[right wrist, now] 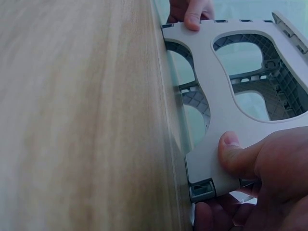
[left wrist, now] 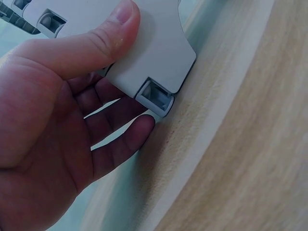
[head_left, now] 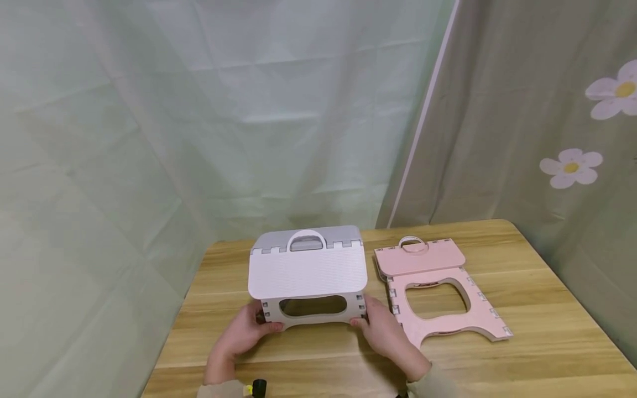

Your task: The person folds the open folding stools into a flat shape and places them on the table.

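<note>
A white and grey folding step stool (head_left: 307, 272) stands partly unfolded on the wooden table, its two-part top sloping down toward me and its carry handle (head_left: 306, 239) raised at the fold. My left hand (head_left: 247, 331) grips the lower left leg edge, thumb on the front panel (left wrist: 149, 53) and fingers behind. On the opposite side my right hand (head_left: 382, 327) holds the right leg edge the same way, its thumb (right wrist: 233, 154) pressed on the front panel near the foot. Through the panel's opening the lattice underside shows in the right wrist view.
A pink folding stool (head_left: 443, 301) lies folded flat on the table (head_left: 542, 309) to the right, its handle sticking up at the back. Behind the table hang a pale green curtain (head_left: 278, 121) and a grey-brown one (head_left: 497, 138) with white flowers.
</note>
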